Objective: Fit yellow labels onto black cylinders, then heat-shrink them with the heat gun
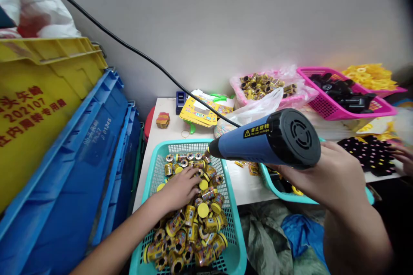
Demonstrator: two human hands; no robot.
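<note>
My right hand (335, 176) is wrapped round a blue and black electric screwdriver (248, 139), its round vented end towards me. The screwdriver's narrow tip points left and down, over the far right part of a turquoise basket (240, 240). Small printed yellow canisters (211, 223) fill this basket, some showing yellow lids and others hollow ends. My left hand (180, 189) lies palm down on the heap, fingers apart and touching canisters just left of the tip. Its fingertips are partly hidden among the canisters, and nothing is visibly gripped.
A black cable (142, 53) crosses above the table. Behind lie printed cards (198, 111), a pink lined basket (237, 90) and a magenta basket (338, 114). Blue crates (64, 172) stand left. Another person's hand (405, 157) is by black dotted pieces (368, 154).
</note>
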